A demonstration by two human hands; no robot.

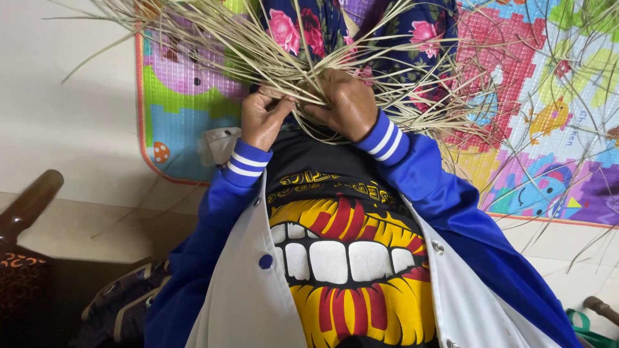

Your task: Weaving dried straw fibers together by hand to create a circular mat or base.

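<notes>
A bundle of pale dry straw strands (pixel 303 71) fans out from a woven centre in my lap, over floral-print cloth (pixel 309 26). My left hand (pixel 263 117) pinches strands at the left of the woven centre, fingers closed on them. My right hand (pixel 348 106) presses down on the centre and grips strands beneath its fingers. Both arms wear blue sleeves with white-striped cuffs. The woven part is mostly hidden under my hands.
A colourful foam play mat (pixel 535 116) lies on the pale floor, strewn with loose straw (pixel 567 64). A dark wooden chair leg (pixel 29 203) stands at the left, a dark bag (pixel 122 303) below it. A green item (pixel 590 325) sits at the bottom right.
</notes>
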